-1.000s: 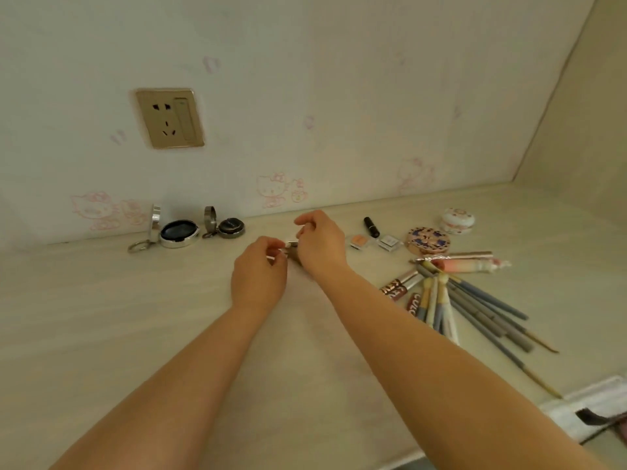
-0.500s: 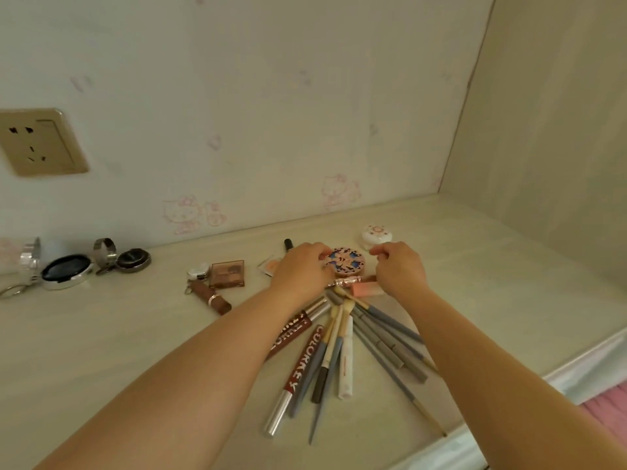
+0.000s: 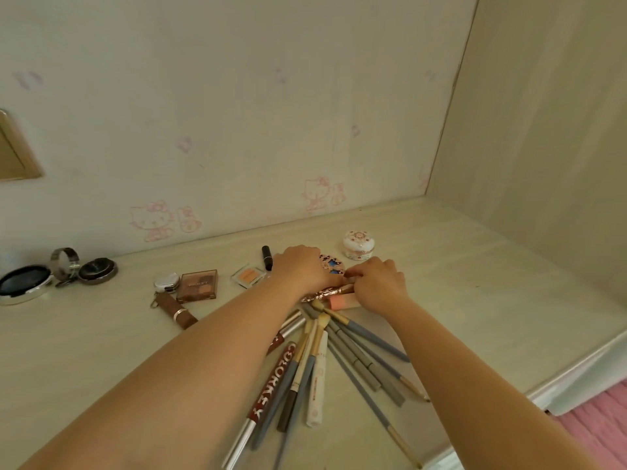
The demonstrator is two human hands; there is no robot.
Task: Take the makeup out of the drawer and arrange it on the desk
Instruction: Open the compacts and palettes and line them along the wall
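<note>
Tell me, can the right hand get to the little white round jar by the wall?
Probably yes. The right hand is just in front of the white jar, with only bare desk between them, and nothing covers the jar.

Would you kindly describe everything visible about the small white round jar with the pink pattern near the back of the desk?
The small white round jar with a pink floral pattern looks like glossy ceramic or plastic, with a domed lid that appears closed. It stands upright on the pale wood-look desk, near the back wall. Nothing visibly touches it: the right hand lies just in front of it, and the round patterned compact sits to its left, apart.
</note>
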